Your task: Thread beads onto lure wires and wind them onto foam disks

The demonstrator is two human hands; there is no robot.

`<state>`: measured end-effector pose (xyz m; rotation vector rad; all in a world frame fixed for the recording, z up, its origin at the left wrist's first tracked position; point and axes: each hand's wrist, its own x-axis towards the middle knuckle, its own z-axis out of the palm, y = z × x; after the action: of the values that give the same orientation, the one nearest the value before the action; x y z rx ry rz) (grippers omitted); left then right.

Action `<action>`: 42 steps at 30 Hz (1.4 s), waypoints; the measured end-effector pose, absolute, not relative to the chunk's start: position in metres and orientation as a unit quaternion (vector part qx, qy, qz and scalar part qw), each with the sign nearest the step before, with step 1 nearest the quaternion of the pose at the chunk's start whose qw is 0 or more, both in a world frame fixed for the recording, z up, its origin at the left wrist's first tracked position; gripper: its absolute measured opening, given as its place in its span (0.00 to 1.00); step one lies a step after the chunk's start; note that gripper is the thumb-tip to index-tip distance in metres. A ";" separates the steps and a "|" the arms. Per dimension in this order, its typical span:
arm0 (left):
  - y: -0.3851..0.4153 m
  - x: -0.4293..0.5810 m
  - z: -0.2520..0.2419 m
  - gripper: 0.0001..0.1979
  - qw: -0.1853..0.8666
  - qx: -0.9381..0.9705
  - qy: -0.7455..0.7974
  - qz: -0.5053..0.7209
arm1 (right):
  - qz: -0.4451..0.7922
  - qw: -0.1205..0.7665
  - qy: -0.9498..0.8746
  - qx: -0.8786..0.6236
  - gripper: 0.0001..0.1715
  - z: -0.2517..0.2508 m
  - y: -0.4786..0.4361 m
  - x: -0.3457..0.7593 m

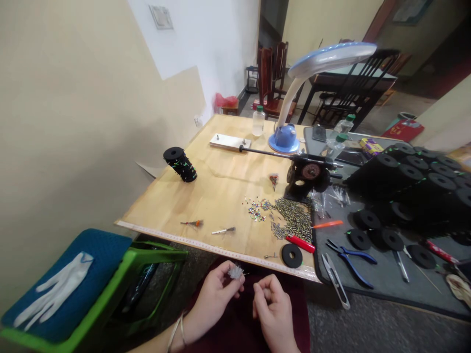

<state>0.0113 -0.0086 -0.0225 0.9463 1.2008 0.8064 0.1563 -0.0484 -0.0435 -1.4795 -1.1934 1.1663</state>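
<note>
My left hand [222,291] is closed on a small grey bristly bundle [236,271], pinched between thumb and fingers in front of the table edge. A thin strand sticks out from its right side. My right hand [273,304] is beside it with the fingers curled in a pinch; whatever they may hold is hidden. Just beyond my hands lie a black foam ring [292,256] and a small metal piece [271,256]. Farther up are a red lighter-like tool [300,243], a heap of small striped metal pieces [294,218] and scattered coloured beads [255,208].
A black clamp-like device [308,174] with a long rod stands mid-table near a blue lamp [285,138]. Blue pliers [351,260], scissors-like snips [335,282] and black foam rolls [393,186] occupy the grey mat. A foam cylinder [180,164] stands left; a white glove [55,289] covers a stool.
</note>
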 end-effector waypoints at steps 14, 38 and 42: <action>-0.010 0.010 -0.022 0.03 0.591 0.492 0.524 0.366 | 0.463 0.455 -0.471 -0.598 0.18 -0.042 -0.048 0.156; -0.011 0.010 -0.011 0.06 0.506 0.594 0.527 0.336 | 0.498 0.441 -0.455 -0.592 0.17 -0.042 -0.044 0.153; -0.011 0.010 -0.014 0.05 0.516 0.595 0.521 0.330 | 0.550 0.448 -0.410 -0.574 0.21 -0.041 -0.043 0.150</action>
<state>0.0101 -0.0111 -0.0139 1.4294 1.2506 0.7931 0.1505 -0.0425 -0.0412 -1.4198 -1.0153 1.3613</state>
